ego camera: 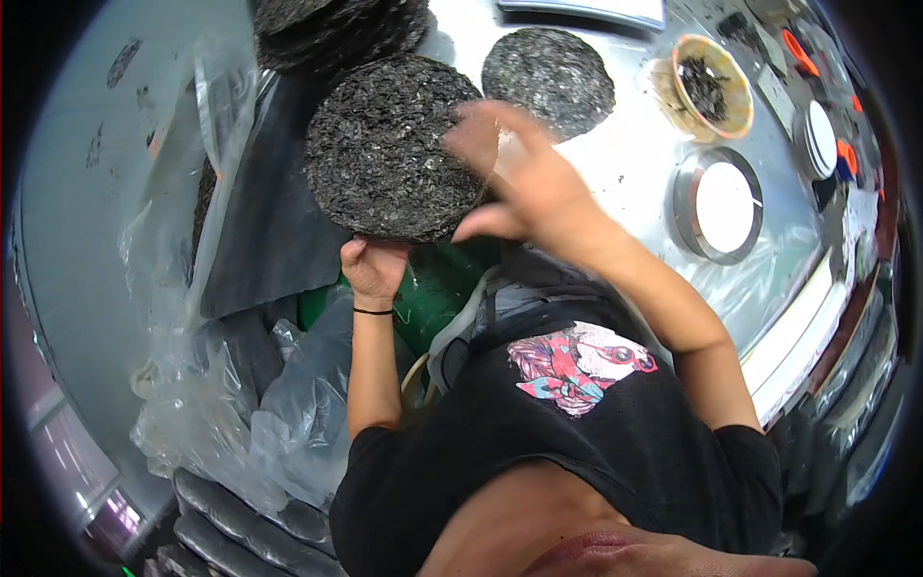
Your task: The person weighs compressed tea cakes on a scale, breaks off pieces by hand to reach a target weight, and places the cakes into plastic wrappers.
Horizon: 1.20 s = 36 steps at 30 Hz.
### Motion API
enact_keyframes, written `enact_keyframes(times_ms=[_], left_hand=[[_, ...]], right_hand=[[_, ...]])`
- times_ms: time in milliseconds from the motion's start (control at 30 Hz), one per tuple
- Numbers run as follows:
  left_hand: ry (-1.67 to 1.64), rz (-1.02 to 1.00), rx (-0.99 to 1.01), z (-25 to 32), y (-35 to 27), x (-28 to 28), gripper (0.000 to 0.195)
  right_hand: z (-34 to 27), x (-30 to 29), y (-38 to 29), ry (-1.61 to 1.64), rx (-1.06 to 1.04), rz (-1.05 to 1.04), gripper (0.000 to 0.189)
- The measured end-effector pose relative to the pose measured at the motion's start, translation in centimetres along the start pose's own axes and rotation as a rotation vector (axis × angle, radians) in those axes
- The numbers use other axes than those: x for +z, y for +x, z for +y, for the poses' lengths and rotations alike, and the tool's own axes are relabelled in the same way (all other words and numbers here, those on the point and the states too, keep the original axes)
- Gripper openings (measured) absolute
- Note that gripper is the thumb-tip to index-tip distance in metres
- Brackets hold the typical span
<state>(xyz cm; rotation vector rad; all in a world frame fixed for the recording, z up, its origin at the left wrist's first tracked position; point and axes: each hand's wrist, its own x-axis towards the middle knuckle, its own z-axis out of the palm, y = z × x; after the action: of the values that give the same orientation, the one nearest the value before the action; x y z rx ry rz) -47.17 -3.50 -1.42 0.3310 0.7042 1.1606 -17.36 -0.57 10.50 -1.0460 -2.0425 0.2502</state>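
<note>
A round, dark sheet of dried seaweed (396,151) rests on my left hand (376,268), whose thumb shows at its lower edge while the other fingers are hidden beneath. Blurred by motion, my right hand (530,173) is over or beside the sheet's right edge with fingers spread; whether it touches the sheet cannot be told. A small pale patch shows near its fingers. Behind it, another round seaweed sheet (551,83) lies flat on the white work table (613,162). At the upper left is a stack of similar dark sheets (339,29).
On the table stand a yellow-orange bowl (746,108) with dark scraps, a round white-topped object (725,208), a white-lidded container (818,141) and an orange-handled tool (799,52). A flat device (584,9) sits at the top. Clear plastic bags (195,411) hang at the left.
</note>
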Motion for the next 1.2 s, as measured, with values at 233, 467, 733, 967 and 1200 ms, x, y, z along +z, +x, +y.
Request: enact_keyframes(times_ms=[233, 467, 733, 967, 1200], left_hand=[[0.029, -0.006, 0.061, -0.4, 0.1, 2.3, 0.086], [0.062, -0.101, 0.102, -0.5, 1.0, 1.6, 0.088], [0.240, -0.045, 0.211, -0.8, 0.7, 3.9, 0.094], [0.227, -0.017, 0.253, -0.6, 0.3, 4.0, 0.083], [0.253, 0.017, 0.278, -0.7, -0.4, 5.2, 0.085]], right_hand=[[0.8, 1.0, -0.5, -0.125, -0.281, -0.278, 0.047], [-0.1, 1.0, -1.6, -0.276, -0.267, -0.206, 0.039], [-2.0, 1.7, -1.8, -0.244, -0.036, -0.130, 0.047], [-1.1, 1.2, -2.1, -0.268, -0.219, -0.177, 0.047], [-3.1, 1.9, -2.4, -0.335, -0.157, -0.164, 0.047]])
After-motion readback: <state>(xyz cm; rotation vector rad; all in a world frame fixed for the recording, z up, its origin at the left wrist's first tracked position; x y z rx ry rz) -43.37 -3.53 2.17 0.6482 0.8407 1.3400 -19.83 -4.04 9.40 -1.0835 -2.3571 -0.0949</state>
